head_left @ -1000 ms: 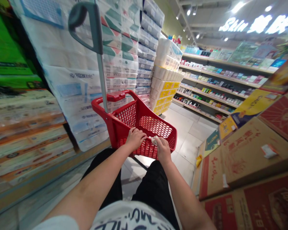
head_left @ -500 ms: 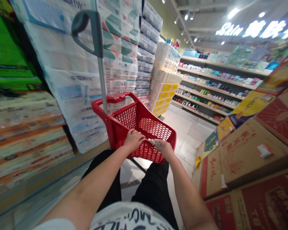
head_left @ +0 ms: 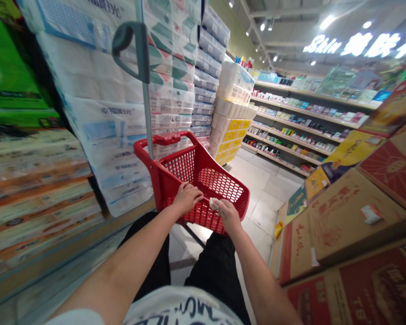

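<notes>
In front of my knees stands a red plastic shopping basket (head_left: 176, 179) with perforated sides and a tall grey pull handle (head_left: 145, 56). My left hand (head_left: 186, 198) is closed over the basket's near rim, fingers curled inward. Beside it, my right hand (head_left: 229, 214) grips a small crumpled whitish cloth (head_left: 214, 204) against the same rim. Whether the cloth is fabric or tissue cannot be made out. The part of the basket that I can see inside is red mesh.
Tall stacks of wrapped paper packs (head_left: 118, 113) rise on the left. Cardboard cartons (head_left: 345, 216) are piled close on the right. A pale tiled floor (head_left: 260, 198) leads to shelves of small boxes (head_left: 301, 115) at the back.
The right hand has turned and slid slightly left along the rim with the crumpled cloth. The basket and its handle have shifted a little to the right in view. My left hand stays on the rim.
</notes>
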Demonstrator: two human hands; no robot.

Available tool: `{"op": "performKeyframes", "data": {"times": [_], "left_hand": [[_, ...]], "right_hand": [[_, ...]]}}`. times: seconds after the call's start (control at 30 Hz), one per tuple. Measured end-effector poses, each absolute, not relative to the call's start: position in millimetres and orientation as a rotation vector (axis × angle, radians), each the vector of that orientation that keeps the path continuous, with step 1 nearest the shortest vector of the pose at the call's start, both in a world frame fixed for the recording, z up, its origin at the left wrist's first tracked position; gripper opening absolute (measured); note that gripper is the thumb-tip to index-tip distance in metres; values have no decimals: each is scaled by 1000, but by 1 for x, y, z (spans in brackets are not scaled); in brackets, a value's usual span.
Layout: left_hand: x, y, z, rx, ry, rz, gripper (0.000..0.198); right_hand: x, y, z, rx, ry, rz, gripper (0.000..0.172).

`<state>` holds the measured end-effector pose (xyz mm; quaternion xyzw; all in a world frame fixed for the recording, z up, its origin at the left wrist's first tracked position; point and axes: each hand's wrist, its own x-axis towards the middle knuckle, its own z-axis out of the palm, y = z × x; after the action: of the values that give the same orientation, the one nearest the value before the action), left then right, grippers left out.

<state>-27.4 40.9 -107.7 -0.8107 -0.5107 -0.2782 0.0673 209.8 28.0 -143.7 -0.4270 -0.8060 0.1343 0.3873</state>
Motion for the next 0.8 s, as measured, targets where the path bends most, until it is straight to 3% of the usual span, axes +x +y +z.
{"op": "performKeyframes", "data": {"times": [0.17,0.47,0.8], "left_hand": [[-26,40,-108,-2435,-1547,-859,23],[-29,42,-107,-2472,-1562,-852,22],[-32,56,-108,-2542,-1554,-830,22]], "right_hand": [[204,17,-149,-1089,-2098,65,37],[224,21,-120,-1286,-1894,669,27],[241,6,-125,-1342,-1850,635,29]]}}
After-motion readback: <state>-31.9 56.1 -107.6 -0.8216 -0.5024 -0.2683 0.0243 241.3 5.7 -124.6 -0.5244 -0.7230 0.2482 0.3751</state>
